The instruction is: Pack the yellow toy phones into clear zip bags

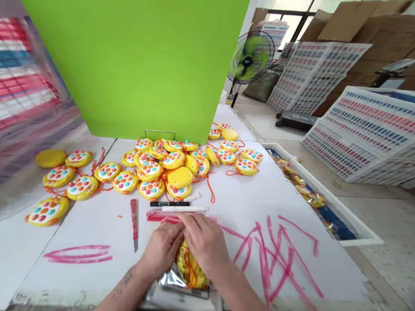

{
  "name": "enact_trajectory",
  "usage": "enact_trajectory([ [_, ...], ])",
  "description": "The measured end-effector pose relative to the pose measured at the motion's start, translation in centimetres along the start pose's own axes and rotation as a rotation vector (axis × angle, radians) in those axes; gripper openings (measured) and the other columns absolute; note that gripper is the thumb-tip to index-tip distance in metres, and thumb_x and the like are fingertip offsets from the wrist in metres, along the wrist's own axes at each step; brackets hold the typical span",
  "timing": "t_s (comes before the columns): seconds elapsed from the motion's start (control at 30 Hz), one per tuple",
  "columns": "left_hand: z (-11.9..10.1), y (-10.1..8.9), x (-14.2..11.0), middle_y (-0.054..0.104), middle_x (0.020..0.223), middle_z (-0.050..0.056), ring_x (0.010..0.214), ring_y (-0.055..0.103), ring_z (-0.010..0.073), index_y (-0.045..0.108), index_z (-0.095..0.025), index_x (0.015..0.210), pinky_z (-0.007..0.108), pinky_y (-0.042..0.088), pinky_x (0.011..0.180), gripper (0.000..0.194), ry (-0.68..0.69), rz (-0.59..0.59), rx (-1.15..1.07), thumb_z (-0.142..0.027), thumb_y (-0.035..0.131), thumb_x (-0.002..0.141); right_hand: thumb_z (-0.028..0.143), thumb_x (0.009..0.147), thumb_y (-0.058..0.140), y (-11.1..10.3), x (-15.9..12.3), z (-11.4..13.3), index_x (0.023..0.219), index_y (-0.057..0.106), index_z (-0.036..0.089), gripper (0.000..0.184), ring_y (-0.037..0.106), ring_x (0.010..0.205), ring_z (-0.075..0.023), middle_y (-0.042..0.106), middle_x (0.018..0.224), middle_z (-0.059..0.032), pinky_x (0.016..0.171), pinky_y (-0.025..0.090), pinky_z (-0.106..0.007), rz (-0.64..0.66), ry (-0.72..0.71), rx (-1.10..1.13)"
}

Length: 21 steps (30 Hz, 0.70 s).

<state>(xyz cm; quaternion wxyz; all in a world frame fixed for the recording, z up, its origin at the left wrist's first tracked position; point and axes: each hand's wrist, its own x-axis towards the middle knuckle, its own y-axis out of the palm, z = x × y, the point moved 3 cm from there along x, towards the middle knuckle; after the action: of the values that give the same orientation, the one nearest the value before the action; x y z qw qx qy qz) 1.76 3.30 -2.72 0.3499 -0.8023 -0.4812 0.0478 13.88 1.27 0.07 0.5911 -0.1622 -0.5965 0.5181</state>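
Near the front edge of the table, my left hand [160, 248] and my right hand [207, 243] meet at the top of a clear plastic bag [170, 281]. Both hands have their fingers closed on its upper edge, which they largely hide. Inside lies a yellow toy [184, 264] with an orange cord across it. Under the bag is a stack of flat clear bags [185, 305]. Just beyond my fingers lie a white marker [186, 209] and a black marker [169, 204]. A red utility knife [134, 222] with its blade out lies to the left.
Several yellow toys with colored buttons [150, 170] are heaped before a large green box [129, 50]. More toys [58, 176] lie at the left. Beside the table's right edge, a white crate [338, 216] holds bagged toys. A fan [247, 61] and stacked crates [378, 134] stand behind.
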Motion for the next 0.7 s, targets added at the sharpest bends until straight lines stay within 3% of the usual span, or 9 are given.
enact_trajectory([
  [0.1, 0.2, 0.0, 0.0, 0.069, 0.1, 0.007, 0.09, 0.061, 0.0217, 0.06, -0.02, 0.113, 0.035, 0.046, 0.081, 0.031, -0.027, 0.008, -0.016, -0.029, 0.036, 0.096, 0.003, 0.079, 0.045, 0.4, 0.1, -1.9, 0.099, 0.059, 0.021, 0.031, 0.06, 0.076, -0.0178, 0.063, 0.084, -0.003, 0.067, 0.047, -0.029, -0.029, 0.148, 0.082],
  [0.17, 0.5, 0.0, -0.1, 0.071, 0.1, 0.006, 0.093, 0.062, 0.0215, 0.059, -0.021, 0.118, 0.035, 0.046, 0.085, 0.033, -0.083, 0.001, -0.057, -0.03, 0.036, 0.096, 0.006, 0.077, 0.045, 0.1, -0.3, -4.8, 0.095, 0.058, 0.022, 0.027, 0.061, 0.079, -0.0168, 0.063, 0.088, -0.0027, 0.07, 0.047, -0.027, -0.045, 0.313, 0.108],
  [0.3, 1.0, 0.0, -0.2, 0.073, 0.094, 0.005, 0.093, 0.064, 0.0214, 0.058, -0.02, 0.119, 0.035, 0.048, 0.086, 0.034, -0.214, -0.035, -0.174, -0.032, 0.037, 0.096, 0.01, 0.075, 0.043, -2.7, -2.7, -12.6, 0.082, 0.059, 0.02, 0.02, 0.06, 0.072, -0.0191, 0.062, 0.086, -0.0059, 0.064, 0.045, -0.031, -0.058, 0.581, 0.024],
  [0.4, 0.9, 0.0, -0.1, 0.072, 0.099, 0.005, 0.094, 0.065, 0.0216, 0.059, -0.02, 0.118, 0.035, 0.048, 0.087, 0.035, -0.242, -0.064, -0.209, -0.034, 0.037, 0.095, 0.016, 0.077, 0.045, -4.7, -4.6, -16.1, 0.084, 0.061, 0.019, 0.017, 0.059, 0.062, -0.0175, 0.063, 0.08, -0.0054, 0.058, 0.045, -0.031, -0.039, 0.678, 0.034],
  [0.5, 0.7, 0.0, 0.1, 0.072, 0.104, 0.005, 0.097, 0.064, 0.0222, 0.059, -0.021, 0.118, 0.037, 0.047, 0.089, 0.035, -0.233, -0.059, -0.188, -0.035, 0.036, 0.096, 0.033, 0.082, 0.051, -4.9, -4.9, -15.1, 0.096, 0.059, 0.02, 0.02, 0.062, 0.076, -0.0187, 0.064, 0.088, -0.0052, 0.068, 0.05, -0.032, -0.022, 0.666, 0.23],
  [0.6, 0.8, 0.0, 0.2, 0.071, 0.105, 0.006, 0.099, 0.063, 0.0222, 0.059, -0.02, 0.119, 0.037, 0.047, 0.091, 0.036, -0.234, -0.044, -0.191, -0.035, 0.036, 0.096, 0.04, 0.08, 0.059, -3.8, -3.3, -10.8, 0.098, 0.059, 0.022, 0.025, 0.057, 0.101, -0.0227, 0.061, 0.103, -0.0071, 0.089, 0.046, -0.038, -0.021, 0.474, 0.347],
  [0.7, 1.0, 0.1, 0.1, 0.07, 0.108, 0.006, 0.1, 0.064, 0.0214, 0.059, -0.02, 0.118, 0.036, 0.047, 0.092, 0.035, -0.229, -0.047, -0.203, -0.035, 0.037, 0.096, 0.036, 0.078, 0.066, -2.6, -1.2, -6.7, 0.107, 0.058, 0.024, 0.033, 0.049, 0.114, -0.0243, 0.055, 0.117, -0.0088, 0.098, 0.04, -0.042, -0.024, 0.312, 0.396],
])
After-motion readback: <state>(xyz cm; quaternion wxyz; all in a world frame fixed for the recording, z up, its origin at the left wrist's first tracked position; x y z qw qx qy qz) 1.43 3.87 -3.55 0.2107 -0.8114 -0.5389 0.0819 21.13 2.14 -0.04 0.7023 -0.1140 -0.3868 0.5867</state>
